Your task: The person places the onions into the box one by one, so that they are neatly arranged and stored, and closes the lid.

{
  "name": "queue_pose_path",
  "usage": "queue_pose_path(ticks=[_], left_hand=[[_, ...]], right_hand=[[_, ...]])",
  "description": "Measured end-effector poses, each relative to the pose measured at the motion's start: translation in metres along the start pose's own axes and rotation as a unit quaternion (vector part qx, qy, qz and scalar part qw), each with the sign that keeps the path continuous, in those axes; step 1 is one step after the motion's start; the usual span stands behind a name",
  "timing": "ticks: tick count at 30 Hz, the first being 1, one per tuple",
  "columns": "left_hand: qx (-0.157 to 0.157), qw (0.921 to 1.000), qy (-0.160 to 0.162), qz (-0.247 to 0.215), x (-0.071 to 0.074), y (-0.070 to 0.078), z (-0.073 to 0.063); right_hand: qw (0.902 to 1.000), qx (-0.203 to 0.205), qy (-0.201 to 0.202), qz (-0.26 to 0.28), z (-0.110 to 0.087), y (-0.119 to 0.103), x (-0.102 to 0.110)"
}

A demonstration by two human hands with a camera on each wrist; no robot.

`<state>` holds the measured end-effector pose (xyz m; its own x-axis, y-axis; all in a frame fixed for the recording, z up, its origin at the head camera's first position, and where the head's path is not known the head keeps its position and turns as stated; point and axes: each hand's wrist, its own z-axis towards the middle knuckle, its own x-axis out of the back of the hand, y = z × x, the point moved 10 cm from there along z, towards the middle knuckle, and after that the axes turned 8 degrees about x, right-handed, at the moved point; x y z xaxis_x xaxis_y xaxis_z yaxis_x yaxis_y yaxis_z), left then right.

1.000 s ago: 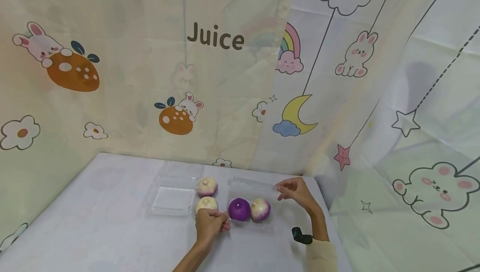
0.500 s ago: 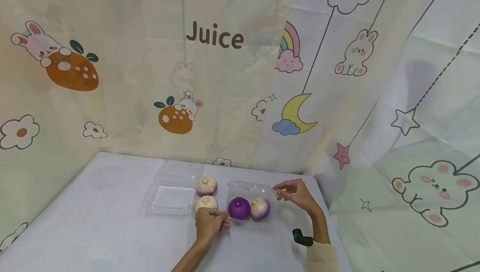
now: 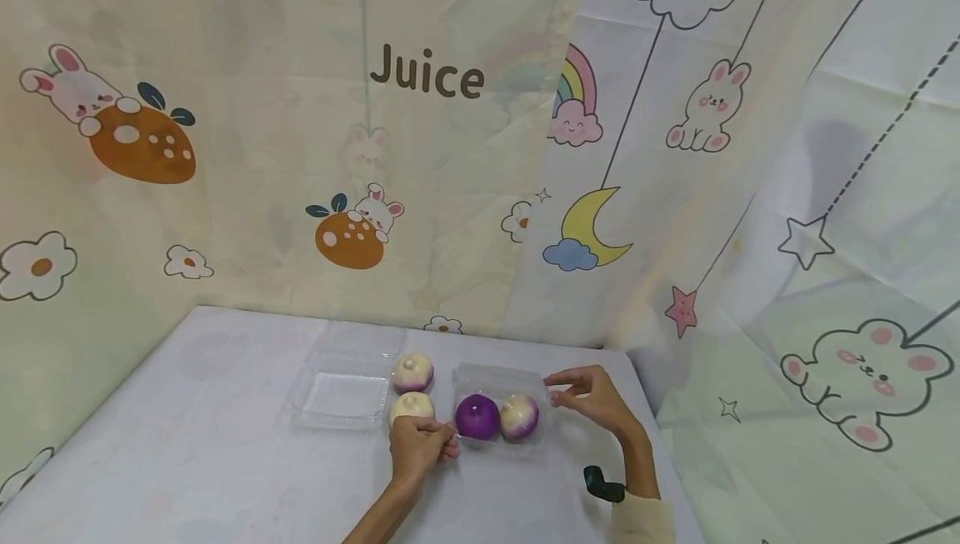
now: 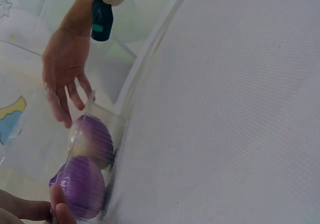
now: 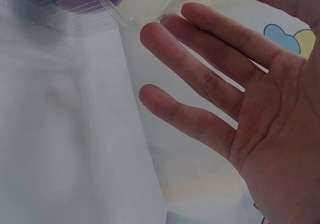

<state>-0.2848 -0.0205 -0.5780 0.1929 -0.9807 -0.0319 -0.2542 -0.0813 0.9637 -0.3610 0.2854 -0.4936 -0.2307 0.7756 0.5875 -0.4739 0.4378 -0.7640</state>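
Note:
A clear plastic clamshell box (image 3: 529,446) sits on the table with a purple onion (image 3: 477,417) and a cream-and-purple onion (image 3: 521,416) side by side in it. Its lid (image 3: 498,377) stands raised at the back. My left hand (image 3: 417,450) pinches the box's left front edge between thumb and fingers. At the lid's right side is my right hand (image 3: 596,399), thumb and index finger apart. The right wrist view shows its fingers (image 5: 197,116) spread and nearly straight; fingertip contact with the lid is unclear. Two more cream-and-purple onions, one at the back (image 3: 413,371) and one nearer (image 3: 411,407), lie left of the box.
A second clear clamshell box (image 3: 343,398) lies open to the left, beside the two loose onions. White cloth covers the table (image 3: 247,461). Behind it hangs a printed curtain (image 3: 450,194). A dark wrist device (image 3: 603,484) is on the right wrist.
The lid has come forward and more upright over the right box. My right hand has shifted slightly down and left, its thumb and index finger opening apart. The left hand keeps its place.

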Motion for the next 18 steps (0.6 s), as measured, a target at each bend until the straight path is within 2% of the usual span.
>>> queue_pose_path(ticks=[11,18], left_hand=[[0.007,0.9999,0.0,-0.011,0.001,-0.0008,-0.0018],[0.012,0.9998,-0.005,-0.017,-0.0006,-0.0017,-0.0015]], right_hand=[[0.9999,0.011,-0.004,-0.009,-0.0052,-0.0062,-0.0057],[0.9999,-0.009,-0.006,0.0,-0.0085,-0.0042,-0.0066]])
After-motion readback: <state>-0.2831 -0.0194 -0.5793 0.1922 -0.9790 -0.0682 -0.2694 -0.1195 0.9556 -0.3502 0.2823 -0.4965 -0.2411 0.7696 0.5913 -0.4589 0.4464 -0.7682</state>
